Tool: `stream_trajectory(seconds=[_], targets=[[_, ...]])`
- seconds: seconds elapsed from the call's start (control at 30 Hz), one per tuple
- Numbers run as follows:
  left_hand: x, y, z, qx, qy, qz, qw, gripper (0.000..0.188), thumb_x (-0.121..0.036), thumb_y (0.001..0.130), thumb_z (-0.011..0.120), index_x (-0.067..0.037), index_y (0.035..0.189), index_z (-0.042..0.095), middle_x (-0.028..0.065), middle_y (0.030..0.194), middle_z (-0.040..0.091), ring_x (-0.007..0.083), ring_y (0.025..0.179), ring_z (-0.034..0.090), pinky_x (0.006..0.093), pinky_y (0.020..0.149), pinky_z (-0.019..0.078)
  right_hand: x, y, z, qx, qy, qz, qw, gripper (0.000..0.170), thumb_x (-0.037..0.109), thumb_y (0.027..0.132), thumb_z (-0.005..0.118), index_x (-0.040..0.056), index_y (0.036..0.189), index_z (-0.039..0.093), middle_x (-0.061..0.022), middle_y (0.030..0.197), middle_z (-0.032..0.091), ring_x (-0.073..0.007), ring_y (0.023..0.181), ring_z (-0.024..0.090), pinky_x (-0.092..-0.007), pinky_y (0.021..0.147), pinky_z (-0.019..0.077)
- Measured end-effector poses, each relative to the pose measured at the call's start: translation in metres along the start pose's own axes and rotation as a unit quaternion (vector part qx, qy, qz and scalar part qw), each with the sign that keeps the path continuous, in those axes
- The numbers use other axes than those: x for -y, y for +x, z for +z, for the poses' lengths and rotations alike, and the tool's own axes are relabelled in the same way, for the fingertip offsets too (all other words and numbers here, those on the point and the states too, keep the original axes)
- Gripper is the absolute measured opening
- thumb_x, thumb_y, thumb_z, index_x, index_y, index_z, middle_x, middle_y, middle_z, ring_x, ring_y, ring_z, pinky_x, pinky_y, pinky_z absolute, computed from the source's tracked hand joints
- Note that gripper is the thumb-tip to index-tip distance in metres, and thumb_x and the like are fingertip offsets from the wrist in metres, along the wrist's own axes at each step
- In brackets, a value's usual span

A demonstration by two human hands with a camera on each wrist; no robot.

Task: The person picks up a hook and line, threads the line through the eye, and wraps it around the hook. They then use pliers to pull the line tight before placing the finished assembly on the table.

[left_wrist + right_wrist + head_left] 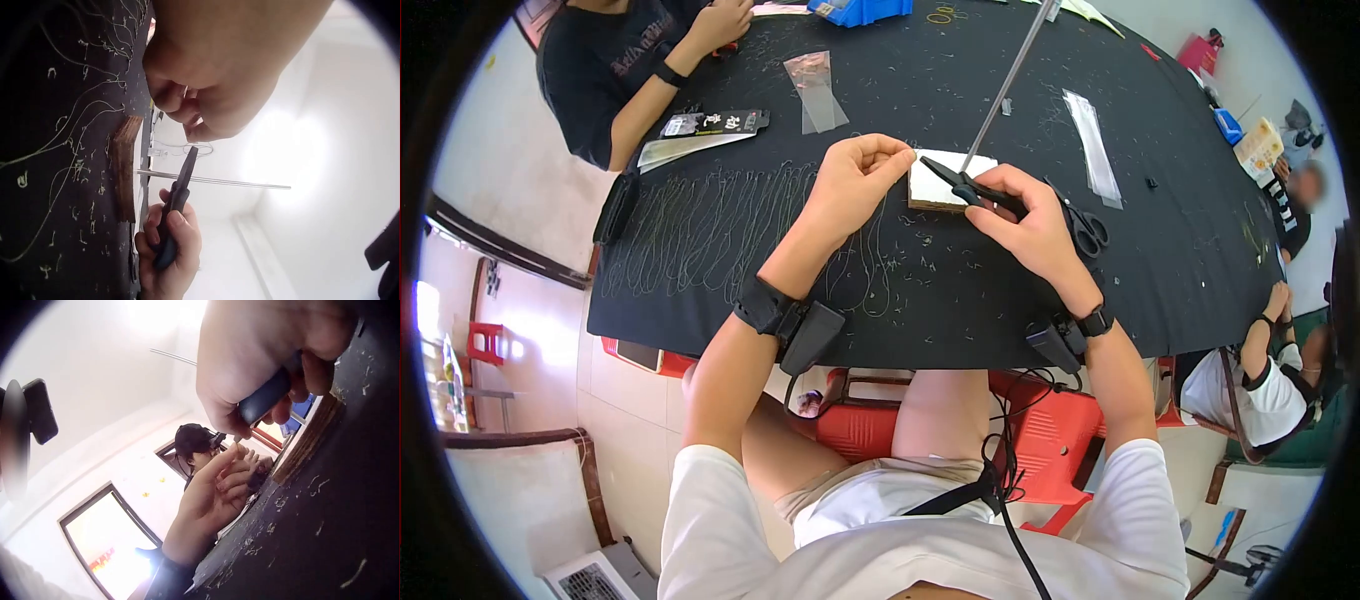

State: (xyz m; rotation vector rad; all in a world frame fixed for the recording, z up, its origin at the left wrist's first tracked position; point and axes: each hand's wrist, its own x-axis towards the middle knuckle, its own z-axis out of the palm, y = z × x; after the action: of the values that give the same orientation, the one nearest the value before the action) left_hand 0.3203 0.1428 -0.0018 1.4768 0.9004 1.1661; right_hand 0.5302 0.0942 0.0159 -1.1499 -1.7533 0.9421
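My left hand [855, 185] holds thumb and index finger pinched together over the left edge of a white-topped block [924, 186]. A fine thread loop [209, 150] appears beside these fingertips in the left wrist view; what lies inside the pinch is mostly hidden. My right hand [1030, 215] grips dark-handled snips [945, 174], their tip pointing at the left fingertips. A thin metal rod [1005, 95] rises from the block, just behind the snips. Layered brown sides of the block [127, 169] show in the left wrist view.
Many long threads [720, 235] lie spread at left on the black cloth [960, 320]. Black scissors [1090, 232] rest beside my right hand. Clear plastic strips [1092, 150], a plastic bag [818, 95] and a packet [715, 124] lie farther out. Another person [615, 80] sits across.
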Motion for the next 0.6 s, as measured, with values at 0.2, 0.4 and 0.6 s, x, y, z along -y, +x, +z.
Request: stream_trajectory(seconds=[0.2,0.4,0.6], targets=[[-0.005,-0.001,-0.002,0.054,0.055,-0.056,0.995,0.020,-0.013,0.085,0.058,0.004,0.095,0.060,0.0023,0.082,0.061,0.0040,0.073,0.052,0.0163,0.064,0.0398,0.006,0.000,-0.003,0.007,-0.020,0.008,1.000,0.020,0.011,0.073,0.067,0.0037,0.089,0.057,0.0031,0.075,0.053,-0.0028,0.069,0.046,-0.0172,0.062,0.0387],[-0.003,-0.003,-0.001,0.005,0.016,-0.042,0.999,0.021,-0.014,0.085,0.059,0.004,0.096,0.060,0.0029,0.083,0.061,0.0043,0.073,0.052,0.0165,0.065,0.0398,0.003,0.001,-0.002,0.012,-0.041,-0.001,0.999,0.020,0.011,0.074,0.066,0.0037,0.090,0.057,0.0029,0.076,0.054,-0.0026,0.068,0.046,-0.0170,0.060,0.0379],[-0.001,-0.004,0.001,0.010,0.031,-0.044,0.999,0.021,-0.013,0.085,0.059,0.004,0.095,0.061,0.0036,0.082,0.062,0.0046,0.073,0.052,0.0167,0.065,0.0399,0.002,0.001,-0.004,0.014,-0.035,-0.004,0.999,0.019,0.011,0.075,0.066,0.0034,0.090,0.056,0.0030,0.076,0.054,-0.0023,0.068,0.045,-0.0167,0.060,0.0376]])
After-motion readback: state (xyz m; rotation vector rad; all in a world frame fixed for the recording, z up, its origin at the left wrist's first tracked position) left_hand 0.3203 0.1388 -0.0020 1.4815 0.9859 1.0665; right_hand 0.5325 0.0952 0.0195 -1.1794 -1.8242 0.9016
